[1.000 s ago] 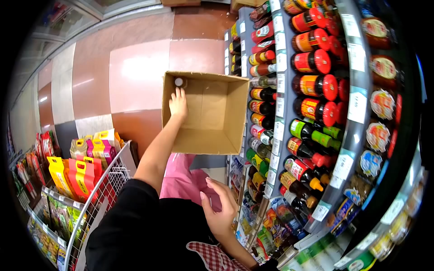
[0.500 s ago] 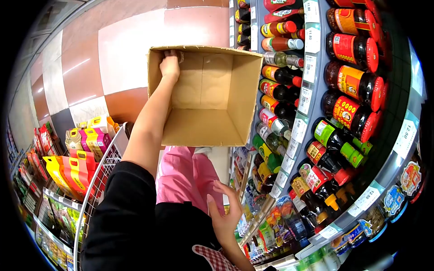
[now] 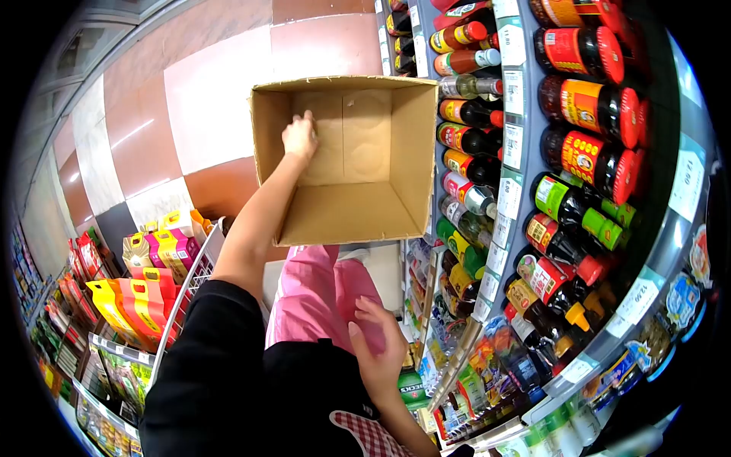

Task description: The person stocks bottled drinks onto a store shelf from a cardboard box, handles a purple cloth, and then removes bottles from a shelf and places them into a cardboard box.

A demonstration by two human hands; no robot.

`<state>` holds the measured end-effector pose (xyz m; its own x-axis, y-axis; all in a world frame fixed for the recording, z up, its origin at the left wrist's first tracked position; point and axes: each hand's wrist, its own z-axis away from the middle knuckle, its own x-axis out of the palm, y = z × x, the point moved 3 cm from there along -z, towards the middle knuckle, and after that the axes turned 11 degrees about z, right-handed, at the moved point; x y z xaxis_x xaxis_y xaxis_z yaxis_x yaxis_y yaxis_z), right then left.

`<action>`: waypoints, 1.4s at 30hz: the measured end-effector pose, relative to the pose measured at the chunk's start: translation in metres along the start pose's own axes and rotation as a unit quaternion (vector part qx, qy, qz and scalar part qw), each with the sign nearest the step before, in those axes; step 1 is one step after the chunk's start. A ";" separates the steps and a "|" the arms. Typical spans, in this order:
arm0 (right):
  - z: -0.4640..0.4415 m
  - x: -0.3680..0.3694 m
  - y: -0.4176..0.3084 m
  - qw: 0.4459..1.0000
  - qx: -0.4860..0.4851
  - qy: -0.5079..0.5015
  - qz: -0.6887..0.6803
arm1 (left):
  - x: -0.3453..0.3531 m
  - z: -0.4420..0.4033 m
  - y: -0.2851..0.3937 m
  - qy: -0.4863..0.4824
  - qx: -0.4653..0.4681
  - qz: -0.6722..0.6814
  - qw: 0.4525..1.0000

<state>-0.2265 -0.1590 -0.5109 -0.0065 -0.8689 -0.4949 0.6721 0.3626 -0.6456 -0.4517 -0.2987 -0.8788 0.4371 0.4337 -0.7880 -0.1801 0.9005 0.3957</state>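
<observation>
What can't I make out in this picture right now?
All in the head view:
- Anything in the left hand: its palm is hidden by the back of the hand.
- Lower ends of the pink trousers: hidden behind the cardboard box.
- Fine print on the price tags: too small.
- Rightmost jar: cut off by the dark border.

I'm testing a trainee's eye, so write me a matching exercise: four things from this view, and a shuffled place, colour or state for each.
1. Left hand
2. Right hand
3. Cardboard box
4. Trousers

A. Pink
B. Reaching inside the box
C. Brown, with its top open
D. Outside the box, thumb apart from fingers

Pairs: 1-B, 2-D, 3-C, 4-A
</observation>
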 end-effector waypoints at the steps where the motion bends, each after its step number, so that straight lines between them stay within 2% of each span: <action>1: 0.002 0.000 0.000 1.000 -0.004 0.004 -0.006 | -0.004 0.010 0.006 -0.010 0.016 -0.009 1.000; 6: 0.015 -0.010 -0.006 0.998 -0.032 0.051 -0.031 | -0.064 0.090 0.045 -0.076 0.128 0.060 0.987; 9: 0.029 -0.021 -0.010 0.992 -0.067 0.091 -0.055 | -0.125 0.143 0.083 -0.112 0.238 0.113 0.958; 12: 0.052 -0.035 -0.018 0.985 -0.086 0.132 -0.066 | -0.199 0.195 0.133 -0.164 0.321 0.094 0.928; 15: 0.079 -0.045 -0.014 0.969 -0.138 0.197 -0.060 | -0.270 0.252 0.184 -0.174 0.446 0.117 0.870; 18: 0.110 -0.057 -0.015 0.944 -0.188 0.263 -0.062 | -0.333 0.309 0.229 -0.219 0.527 0.109 0.814; 21: 0.146 -0.076 -0.027 0.909 -0.240 0.340 -0.022 | -0.380 0.368 0.271 -0.234 0.631 0.117 0.730; 23: 0.173 -0.085 -0.030 0.891 -0.258 0.371 -0.035 | -0.404 0.409 0.300 -0.240 0.668 0.139 0.690; 26: 0.212 -0.104 -0.037 0.850 -0.288 0.438 -0.043 | -0.432 0.465 0.340 -0.284 0.653 0.136 0.689; 27: 0.224 -0.111 -0.037 0.839 -0.296 0.453 -0.055 | -0.442 0.489 0.351 -0.292 0.630 0.115 0.711; 29: 0.247 -0.127 -0.037 0.816 -0.314 0.479 -0.076 | -0.450 0.525 0.369 -0.305 0.648 0.137 0.684; 30: 0.258 -0.132 -0.032 0.808 -0.314 0.493 -0.073 | -0.457 0.545 0.377 -0.323 0.631 0.140 0.692; 31: 0.271 -0.140 -0.033 0.800 -0.317 0.501 -0.094 | -0.458 0.561 0.386 -0.338 0.635 0.161 0.676; 33: 0.295 -0.155 -0.023 0.792 -0.321 0.500 -0.140 | -0.467 0.595 0.402 -0.333 0.632 0.151 0.683; 35: 0.308 -0.164 -0.008 0.776 -0.329 0.497 -0.205 | -0.466 0.618 0.418 -0.307 0.677 0.161 0.649; 37: 0.332 -0.170 -0.003 0.766 -0.314 0.517 -0.217 | -0.465 0.644 0.427 -0.326 0.663 0.136 0.660; 39: 0.349 -0.172 0.000 0.754 -0.319 0.521 -0.242 | -0.460 0.662 0.436 -0.326 0.684 0.146 0.636; 42: 0.370 -0.171 0.004 0.736 -0.315 0.544 -0.252 | -0.455 0.684 0.440 -0.346 0.668 0.138 0.645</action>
<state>0.0510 -0.1338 -0.2138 -0.9567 -0.2864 -0.0513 -0.0929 0.4678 -0.8789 -0.1272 -0.1210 -0.0236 0.9220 0.0378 -0.3854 0.3828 -0.2380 0.8926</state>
